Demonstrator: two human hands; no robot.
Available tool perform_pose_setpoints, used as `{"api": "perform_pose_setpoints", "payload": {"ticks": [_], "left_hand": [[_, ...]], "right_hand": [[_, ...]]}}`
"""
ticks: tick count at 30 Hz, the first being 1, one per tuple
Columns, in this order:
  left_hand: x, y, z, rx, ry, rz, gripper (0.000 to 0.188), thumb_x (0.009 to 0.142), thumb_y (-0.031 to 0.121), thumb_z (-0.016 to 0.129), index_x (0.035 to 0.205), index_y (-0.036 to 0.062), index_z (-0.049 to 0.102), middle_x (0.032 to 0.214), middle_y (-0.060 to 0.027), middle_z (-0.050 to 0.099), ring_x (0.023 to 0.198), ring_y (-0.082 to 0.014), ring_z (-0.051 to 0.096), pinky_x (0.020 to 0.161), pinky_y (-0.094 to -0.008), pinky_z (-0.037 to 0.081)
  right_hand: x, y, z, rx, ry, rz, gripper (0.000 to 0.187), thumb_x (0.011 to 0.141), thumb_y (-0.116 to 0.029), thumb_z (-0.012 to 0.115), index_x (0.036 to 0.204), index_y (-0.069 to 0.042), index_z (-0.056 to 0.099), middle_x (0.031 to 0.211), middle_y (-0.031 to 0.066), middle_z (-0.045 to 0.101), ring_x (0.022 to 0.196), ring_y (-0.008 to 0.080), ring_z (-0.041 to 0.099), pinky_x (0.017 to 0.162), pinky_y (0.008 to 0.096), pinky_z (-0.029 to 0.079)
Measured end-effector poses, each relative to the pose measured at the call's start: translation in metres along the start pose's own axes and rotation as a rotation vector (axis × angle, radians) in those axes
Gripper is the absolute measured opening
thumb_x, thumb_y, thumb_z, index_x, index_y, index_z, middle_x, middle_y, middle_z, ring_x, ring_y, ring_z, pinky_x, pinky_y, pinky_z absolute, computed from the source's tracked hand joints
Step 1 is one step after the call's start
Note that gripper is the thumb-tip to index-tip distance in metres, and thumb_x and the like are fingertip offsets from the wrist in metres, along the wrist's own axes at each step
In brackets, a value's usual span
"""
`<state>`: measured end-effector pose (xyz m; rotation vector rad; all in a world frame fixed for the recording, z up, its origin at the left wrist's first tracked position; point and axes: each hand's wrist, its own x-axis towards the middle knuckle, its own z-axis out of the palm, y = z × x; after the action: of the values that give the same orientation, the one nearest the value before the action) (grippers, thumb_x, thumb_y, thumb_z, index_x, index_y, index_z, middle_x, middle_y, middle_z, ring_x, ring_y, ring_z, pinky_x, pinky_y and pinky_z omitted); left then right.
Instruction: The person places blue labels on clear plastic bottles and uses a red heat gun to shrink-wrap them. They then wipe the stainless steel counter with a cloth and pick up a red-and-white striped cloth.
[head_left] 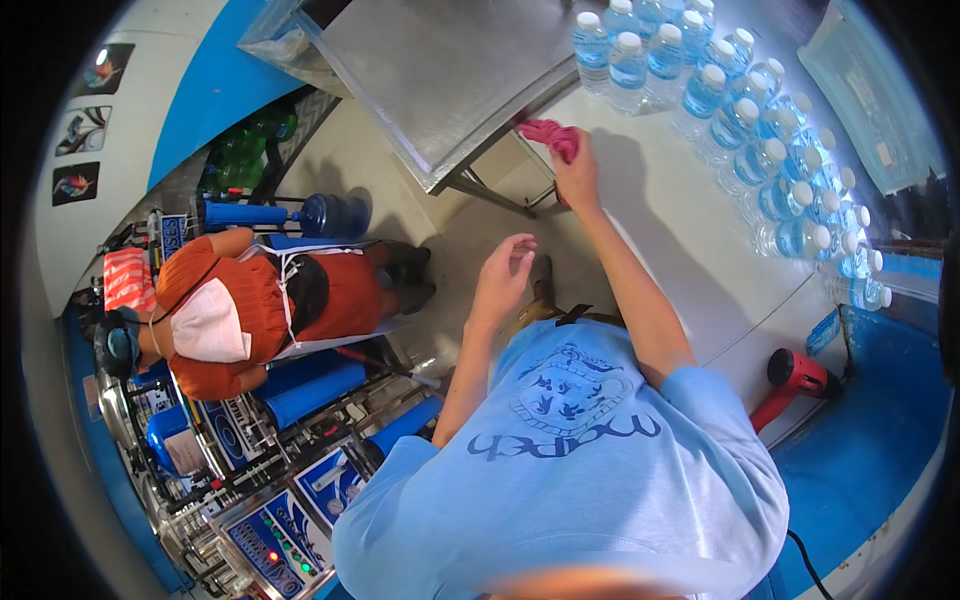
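Observation:
My right hand (577, 180) is closed on a crumpled pink cloth (552, 137), held by the edge of the white tabletop, close to the corner of the steel table. My left hand (505, 278) hovers in front of my body with its fingers apart and slightly curled; nothing is in it. Filled clear water bottles (735, 125) with white caps stand in rows on the white tabletop (655, 165), beyond and to the right of my right hand.
A steel table (430, 80) stands ahead. At the left, a co-worker in orange (250, 310) faces machinery with blue cylinders (315, 393). A red heat gun (795, 380) lies at right by a blue surface (850, 440). A large blue water jug (325, 215) and green bottles (240, 155) are farther back.

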<state>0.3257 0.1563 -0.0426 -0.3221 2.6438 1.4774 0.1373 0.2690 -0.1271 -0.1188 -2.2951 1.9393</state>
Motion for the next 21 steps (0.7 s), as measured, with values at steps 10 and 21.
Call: {"api": "perform_pose_setpoints", "payload": {"ticks": [10, 21], "left_hand": [[0.062, -0.076, -0.089, -0.107, -0.127, -0.047, 0.030, 0.100, 0.009, 0.061, 0.130, 0.0034, 0.060, 0.118, -0.0111, 0.072, 0.108, -0.0237, 0.071, 0.095, -0.0364, 0.054], [0.086, -0.137, -0.179, -0.205, -0.070, -0.238, 0.029, 0.101, 0.012, 0.060, 0.129, 0.0032, 0.059, 0.117, -0.0117, 0.072, 0.105, -0.0210, 0.070, 0.092, -0.0354, 0.054]], "right_hand": [[0.122, -0.074, 0.087, 0.064, 0.110, -0.415, 0.042, 0.092, -0.012, 0.073, 0.129, -0.004, 0.055, 0.119, 0.0177, 0.068, 0.108, 0.0343, 0.068, 0.095, 0.0399, 0.053], [-0.001, -0.046, 0.185, -0.606, -0.497, -0.676, 0.052, 0.084, -0.033, 0.079, 0.130, -0.016, 0.063, 0.159, 0.0269, 0.033, 0.147, 0.0498, 0.031, 0.122, 0.0611, 0.022]]}}
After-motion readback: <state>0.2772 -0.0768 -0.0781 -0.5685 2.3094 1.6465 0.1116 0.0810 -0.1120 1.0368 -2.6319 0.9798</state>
